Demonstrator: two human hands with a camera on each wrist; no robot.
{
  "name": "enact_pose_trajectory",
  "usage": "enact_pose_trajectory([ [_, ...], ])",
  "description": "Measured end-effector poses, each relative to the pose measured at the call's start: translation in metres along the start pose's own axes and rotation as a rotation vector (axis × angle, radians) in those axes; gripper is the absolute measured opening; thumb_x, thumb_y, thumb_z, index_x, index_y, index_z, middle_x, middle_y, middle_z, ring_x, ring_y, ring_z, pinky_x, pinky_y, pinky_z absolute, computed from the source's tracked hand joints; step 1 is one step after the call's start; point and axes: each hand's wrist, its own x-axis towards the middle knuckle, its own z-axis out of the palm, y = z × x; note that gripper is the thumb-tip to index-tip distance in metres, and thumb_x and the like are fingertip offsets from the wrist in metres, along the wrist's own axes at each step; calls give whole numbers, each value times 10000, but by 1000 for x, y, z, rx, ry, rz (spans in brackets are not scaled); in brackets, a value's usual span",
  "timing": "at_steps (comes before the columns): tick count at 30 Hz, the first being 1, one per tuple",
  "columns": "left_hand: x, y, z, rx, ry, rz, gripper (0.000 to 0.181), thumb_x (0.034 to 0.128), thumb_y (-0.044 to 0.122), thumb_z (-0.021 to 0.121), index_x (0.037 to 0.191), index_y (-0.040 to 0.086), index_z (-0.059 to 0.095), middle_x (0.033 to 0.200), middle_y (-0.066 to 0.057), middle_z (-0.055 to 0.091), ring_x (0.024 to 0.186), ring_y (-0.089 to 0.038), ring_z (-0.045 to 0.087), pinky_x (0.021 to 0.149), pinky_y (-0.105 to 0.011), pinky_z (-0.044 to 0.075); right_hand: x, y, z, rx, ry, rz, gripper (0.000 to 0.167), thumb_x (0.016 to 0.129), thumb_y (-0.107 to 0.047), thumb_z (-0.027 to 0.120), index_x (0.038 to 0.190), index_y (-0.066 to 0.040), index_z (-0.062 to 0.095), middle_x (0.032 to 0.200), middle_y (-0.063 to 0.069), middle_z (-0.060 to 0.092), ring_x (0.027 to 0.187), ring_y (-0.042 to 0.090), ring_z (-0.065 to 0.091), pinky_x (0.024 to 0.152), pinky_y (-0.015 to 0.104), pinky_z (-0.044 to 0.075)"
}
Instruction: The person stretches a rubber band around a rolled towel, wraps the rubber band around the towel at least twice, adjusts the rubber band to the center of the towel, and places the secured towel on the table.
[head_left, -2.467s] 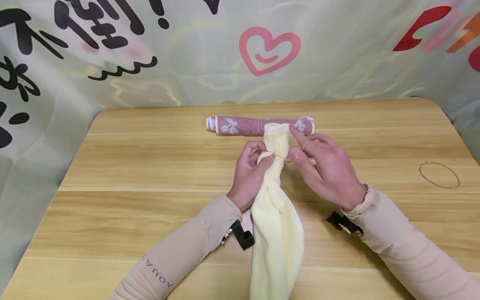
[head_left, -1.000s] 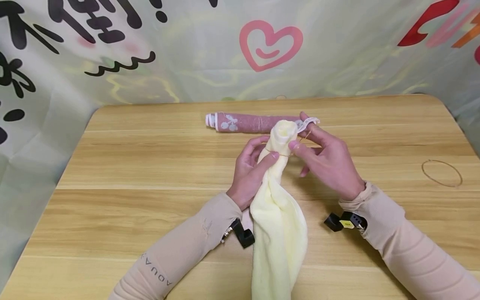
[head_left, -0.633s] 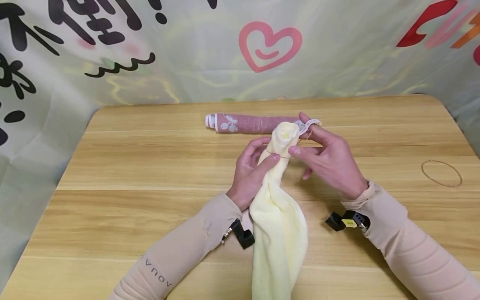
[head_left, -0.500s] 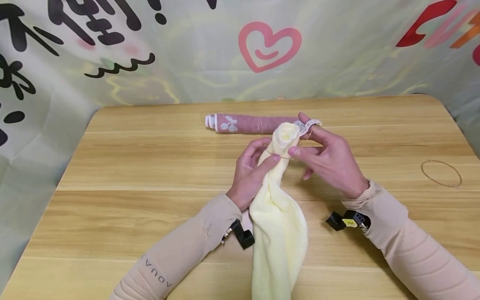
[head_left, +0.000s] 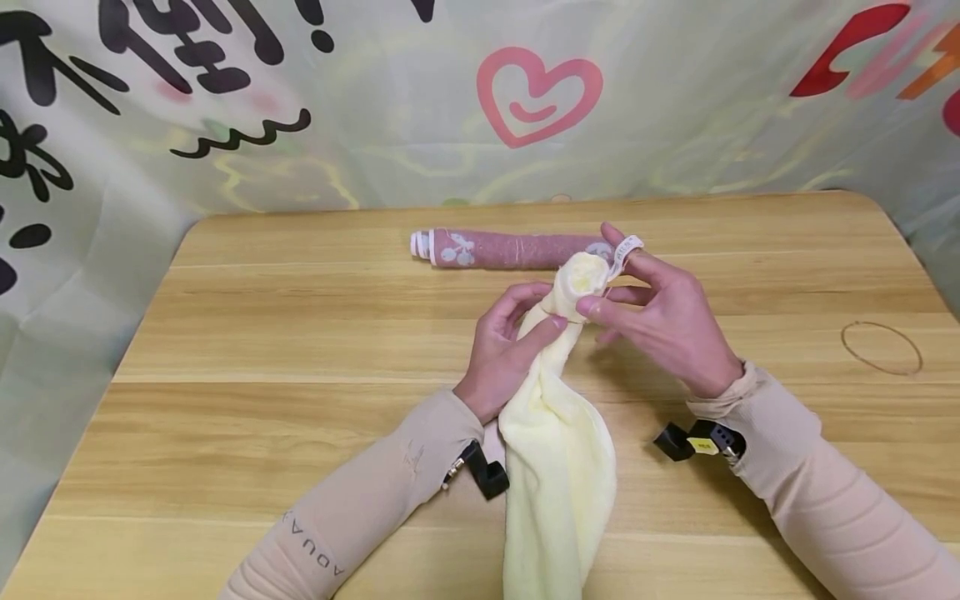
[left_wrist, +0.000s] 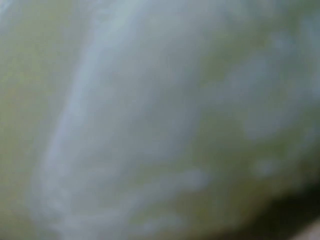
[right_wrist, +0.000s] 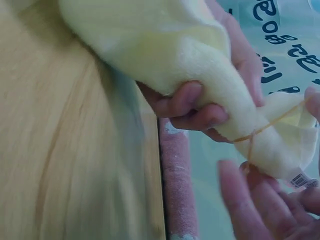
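Gripping pale-yellow towel with left hand, hooking rubber band with right hand, could snap it by overstretching

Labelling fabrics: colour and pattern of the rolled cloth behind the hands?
The rolled cloth is dusty pink with pale blue-grey motifs; head view shows it best.
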Motion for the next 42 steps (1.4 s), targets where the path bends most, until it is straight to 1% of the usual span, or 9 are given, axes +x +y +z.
enact_pose_trajectory([
  [9,0,-1,-1,71,-11,19,382,939,-24,681,1311,-46,601,1404,-202,590,1205,-8,574,1012,-154,500,1,-1,-3,-119,-36,9,675,897,-185,822,1505,-129,533,1689,-108,347,1067,1,691,740,307,654],
  [15,0,-3,-1,73,-49,16,361,948,-25,680,1302,-46,613,1380,-216,601,1092,-20,619,896,-159,558,2,1,-4,-176,-63,-52,490,884,-169,833,1333,-72,660,1696,-5,336,1192,257,635,726,186,611],
  [18,0,-4,-1,65,-63,-3,356,950,-18,683,1301,-36,621,1346,-209,617,981,-27,648,813,-176,583,2,1,-5,-181,-69,-72,519,879,-156,836,1348,-41,646,1695,3,330,1342,359,568,826,134,587],
  [22,0,-3,-1,52,-85,-34,342,955,-10,690,1291,-31,631,1249,-154,643,880,-41,672,749,-199,600,2,1,-5,-223,-74,-99,565,870,-164,847,1372,-29,626,1692,17,333,1546,342,371,1207,316,439],
  [24,-1,-3,-1,61,-97,-39,334,957,2,696,1285,-25,639,1211,-105,647,878,-45,678,749,-197,603,2,2,-5,-234,-77,-112,573,864,-160,851,1371,-24,621,1694,31,333,1585,322,298,1268,486,348],
  [28,-1,-3,0,70,-111,-49,312,960,29,706,1264,-15,655,1193,-84,654,875,-45,678,750,-185,597,2,1,-4,-265,-68,-117,576,847,-180,869,1355,-43,635,1683,58,364,1579,313,313,1236,587,342],
  [32,-1,-3,0,120,-130,-28,278,959,35,709,1228,-24,677,1215,-187,683,825,-21,664,704,-172,575,1,0,-2,-324,-50,-115,784,841,-222,876,1526,-130,505,1433,87,628,1352,166,549,1103,218,466],
  [35,0,-4,-1,197,-145,29,261,945,20,717,1200,-33,695,1222,-238,699,892,13,650,746,-163,558,0,0,0,-332,-42,-128,878,840,-221,877,1584,-171,414,1185,72,687,1100,61,583,906,59,421],
  [42,1,-5,-4,299,-163,61,259,925,11,734,1183,-9,719,1230,-203,717,1058,28,612,907,-163,525,-2,-1,2,-376,-45,-117,860,833,-269,883,1567,-167,445,1156,57,711,1092,63,566,937,94,392],
])
